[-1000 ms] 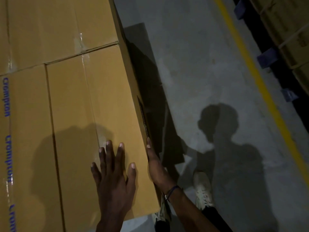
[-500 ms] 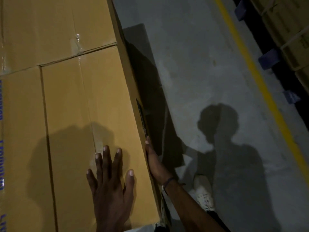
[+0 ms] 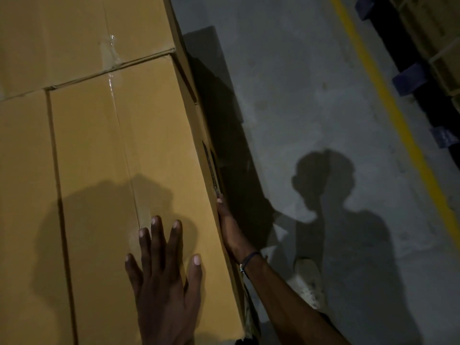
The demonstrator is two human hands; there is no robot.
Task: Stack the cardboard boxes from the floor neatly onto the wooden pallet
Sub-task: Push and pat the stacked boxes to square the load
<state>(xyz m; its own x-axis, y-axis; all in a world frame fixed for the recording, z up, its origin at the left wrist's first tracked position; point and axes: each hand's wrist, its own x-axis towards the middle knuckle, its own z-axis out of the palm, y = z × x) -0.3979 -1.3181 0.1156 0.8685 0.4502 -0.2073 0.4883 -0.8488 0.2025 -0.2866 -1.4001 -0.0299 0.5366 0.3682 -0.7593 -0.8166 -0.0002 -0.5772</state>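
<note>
Top box sits at near right corner of the stack, flush w/ neighbour box to its left & another box behind it; the pallet itself isn't visible

Left hand lies flat on the box top, fingers straight & spread, gripping nothing, just pressing down. Right hand is flat against the box's right side face, fingers pointing along the edge, nothing curled round it as far as can be seen; palm side is hidden so can't tell more

Handling, my read: corrugated card, stiff on faces & edges, taped seam down the middle of the lid is the weak spot. Big box, prob. fairly heavy or at least bulky, so a 2-hand job. Surface smooth & dry, palms could slip, push works better than pinch. Best hold = flat palms on opposite faces or under bottom corners, not on the tape

Right of the stack: grey concrete floor w/ yellow line; a shoe shows below the right arm
</note>
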